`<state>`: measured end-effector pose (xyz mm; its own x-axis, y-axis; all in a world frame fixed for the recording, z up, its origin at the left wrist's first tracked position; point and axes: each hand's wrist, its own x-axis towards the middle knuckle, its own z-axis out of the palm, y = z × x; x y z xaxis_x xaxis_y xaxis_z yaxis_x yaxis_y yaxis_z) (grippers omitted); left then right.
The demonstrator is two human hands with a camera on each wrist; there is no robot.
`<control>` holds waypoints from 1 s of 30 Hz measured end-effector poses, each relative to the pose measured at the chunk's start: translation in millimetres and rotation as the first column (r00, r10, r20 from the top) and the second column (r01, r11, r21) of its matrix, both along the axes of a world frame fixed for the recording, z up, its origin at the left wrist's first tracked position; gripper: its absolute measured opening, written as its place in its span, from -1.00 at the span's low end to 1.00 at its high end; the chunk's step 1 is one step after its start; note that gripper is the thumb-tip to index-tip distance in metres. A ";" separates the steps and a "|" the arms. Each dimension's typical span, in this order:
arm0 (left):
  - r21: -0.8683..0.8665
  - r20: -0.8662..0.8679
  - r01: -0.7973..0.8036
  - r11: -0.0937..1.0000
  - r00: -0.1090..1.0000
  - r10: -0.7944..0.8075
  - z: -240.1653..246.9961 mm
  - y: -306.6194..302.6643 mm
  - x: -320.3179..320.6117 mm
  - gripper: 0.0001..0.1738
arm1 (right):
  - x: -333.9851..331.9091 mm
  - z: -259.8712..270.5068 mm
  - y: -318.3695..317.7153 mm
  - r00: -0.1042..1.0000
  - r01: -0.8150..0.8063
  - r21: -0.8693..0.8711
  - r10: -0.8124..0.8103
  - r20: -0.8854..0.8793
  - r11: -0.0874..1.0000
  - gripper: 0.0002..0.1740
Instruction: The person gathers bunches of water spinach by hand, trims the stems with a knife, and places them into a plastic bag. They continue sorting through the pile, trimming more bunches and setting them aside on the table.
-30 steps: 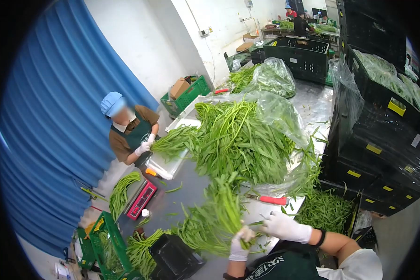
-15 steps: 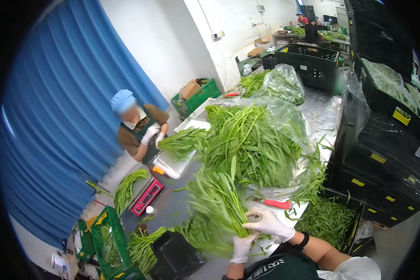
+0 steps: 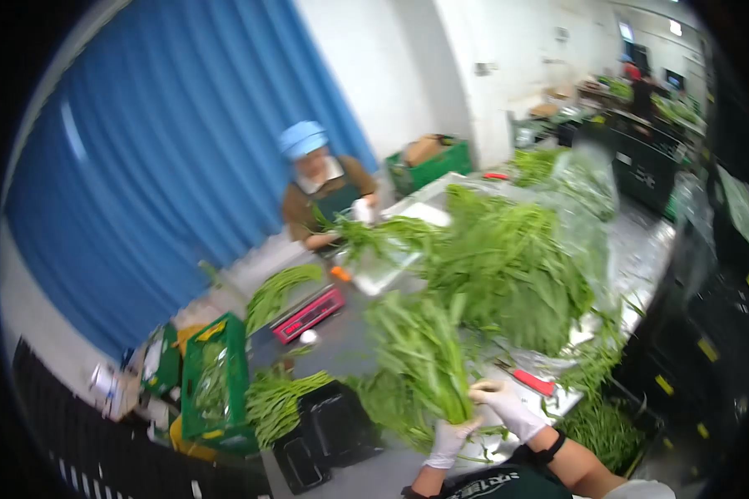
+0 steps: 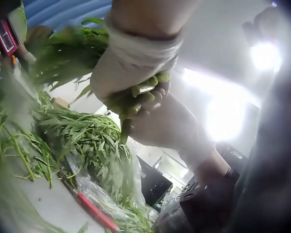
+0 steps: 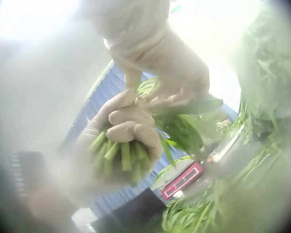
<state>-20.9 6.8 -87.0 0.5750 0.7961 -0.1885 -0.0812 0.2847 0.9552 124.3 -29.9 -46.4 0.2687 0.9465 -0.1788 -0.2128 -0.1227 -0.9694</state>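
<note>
Blue curtain [image 3: 183, 166] and pale walls surround the counter [image 3: 354, 334], all slightly smeared by motion in the head view. A bundle of leafy greens [image 3: 429, 353] is raised above the near side of the counter, its leaves pointing away from the wearer. The left hand [image 3: 451, 442] grips it low, fingers curled round the stems, whose cut ends [image 5: 126, 155] poke out of the fist. The right hand [image 3: 512, 409] meets it there, its bent fingers pinching at the stems; exactly which ones it holds is hard to tell.

One second ago the right hand was a little apart from the bundle; now both hands are at its stem end, so it seems better steadied and its loose stems easier to manage. The head view has also swung round.

Just beyond the bundle lies a large pile of greens [image 3: 508, 274], partly in a clear bag [image 3: 587, 191]. A red-handled tool [image 3: 533, 382] rests near the right hand. On the other side are a black tray [image 3: 337, 424], a pink scale [image 3: 308, 316] and, farther out, a green crate [image 3: 218, 391]. Across the counter, another person [image 3: 329, 187] in a blue cap handles greens.
</note>
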 end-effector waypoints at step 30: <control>-0.060 0.119 -0.360 0.931 0.923 0.365 49.6 -8.4 -6.2 -0.73 | 9.5 94.3 19.5 0.490 -0.432 0.473 -0.240 0.838 0.768 -0.53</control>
